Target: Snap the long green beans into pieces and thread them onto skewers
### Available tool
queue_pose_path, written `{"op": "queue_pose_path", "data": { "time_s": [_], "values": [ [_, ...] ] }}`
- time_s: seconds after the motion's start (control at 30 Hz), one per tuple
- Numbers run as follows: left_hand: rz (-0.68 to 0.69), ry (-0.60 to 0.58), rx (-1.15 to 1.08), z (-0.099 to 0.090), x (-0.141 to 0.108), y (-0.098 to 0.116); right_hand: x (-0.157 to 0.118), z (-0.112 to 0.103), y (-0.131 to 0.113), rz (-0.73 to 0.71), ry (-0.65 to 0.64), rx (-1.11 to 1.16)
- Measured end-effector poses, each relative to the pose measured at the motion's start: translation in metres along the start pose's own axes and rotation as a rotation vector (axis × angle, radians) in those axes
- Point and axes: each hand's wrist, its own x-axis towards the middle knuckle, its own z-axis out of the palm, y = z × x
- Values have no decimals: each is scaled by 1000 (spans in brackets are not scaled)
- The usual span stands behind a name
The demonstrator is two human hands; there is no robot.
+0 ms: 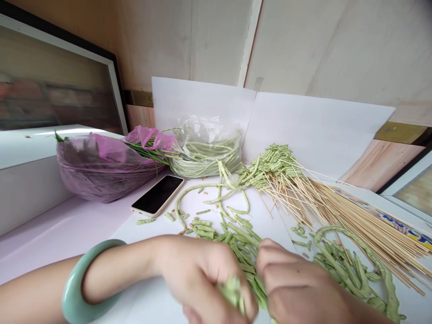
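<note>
Left hand [199,281] and right hand [290,283] clenched on pale green bean strands [251,270]

Inspection finds both of your hands closed on the strands, just left of the long bundle of thin bamboo skewers [340,216]. Your left hand, with a pale green jade bangle [86,281] at the wrist, grips a tight clump. Your right hand curls over the strands beside it, though exactly how many it holds cannot be determined.

Risks: a hard clench or sharp tug could snap the wrinkled, segmented strands and scatter them. Drifting right could bring your knuckles against the skewers and the coiled green strand [351,265] next to them. Short cut pieces [202,223] lying loose on the white board [151,254] could be knocked off its near edge by a careless sleeve or wrist.

Condition: the strands look pale, dull and ridged, with small brown specks nearby. Farther left of the skewers sit a black-screened smartphone [158,195], a clear plastic bag of green beans [205,155] and a purple plastic bag [101,166].
</note>
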Motion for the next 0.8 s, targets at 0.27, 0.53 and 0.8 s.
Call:
{"op": "queue_pose_path", "data": {
  "time_s": [0.27, 0.53, 0.8],
  "values": [
    [47, 469, -443, -17, 14, -30, -12, -12, 21, 196, 105, 94],
    [-47, 510, -509, -14, 16, -33, -13, 3, 21, 87, 275, -73],
    [-88, 464, -330, -8, 19, -36, -9, 23, 34, -23, 327, -85]
  ]
}}
